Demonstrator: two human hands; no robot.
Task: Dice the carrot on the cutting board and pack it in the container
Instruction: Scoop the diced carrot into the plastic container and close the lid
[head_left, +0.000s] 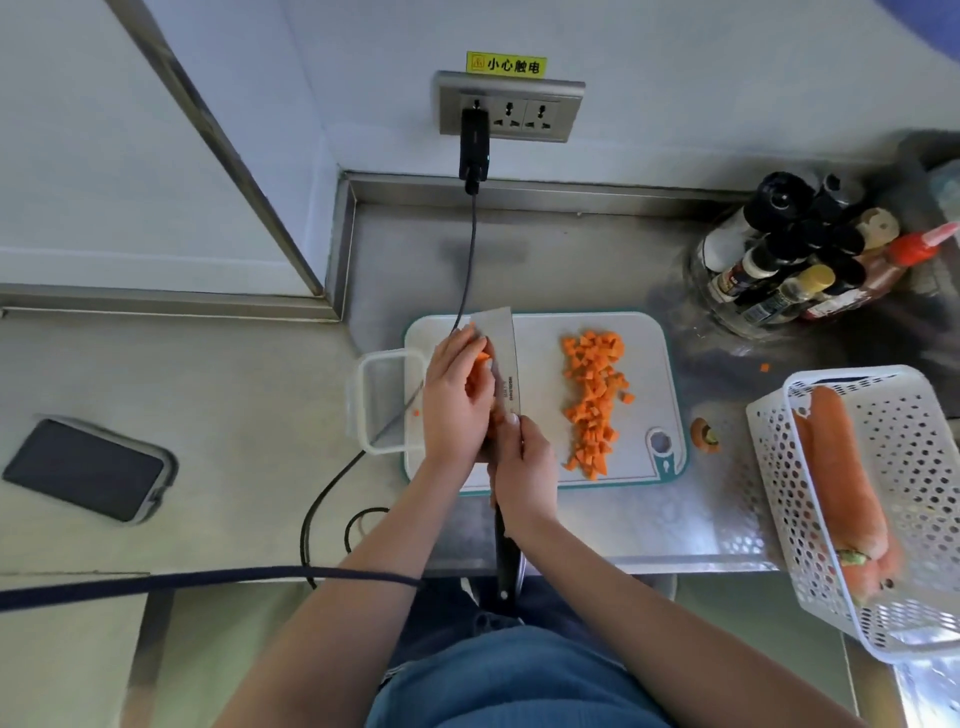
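Mid-task, by the look of it, with the dicing well along and the packing not yet begun. At frame centre, a white cutting board (540, 395) with a teal rim, flat on the steel surface (597, 260). Down the board's right half, a long heap of diced carrot (592, 400), a good share of the cutting done. On the board's left half, remaining carrot strips (480, 366), mostly hidden under the left hand (454, 400), fingers curled over them to hold them in place. Right beside those fingers, a cleaver (501, 364), blade on edge along the board and touching the strips. Right hand (522, 467) wrapped round the cleaver where blade meets handle, dark handle end poking out below the wrist toward the bottom of the frame.

Just left of the board, touching its edge, a clear plastic container (382, 400): no dice heaped inside, only one small orange fleck showing near its lower right, whether inside or beneath hard to tell. So left to do: finishing the strips under the left hand, then moving all the dice into the container.

At the right edge of the frame, a white perforated basket (893, 488) with whole carrots (841, 478) in it. Between basket and board, a cut-off carrot top (704, 432) on the surface.
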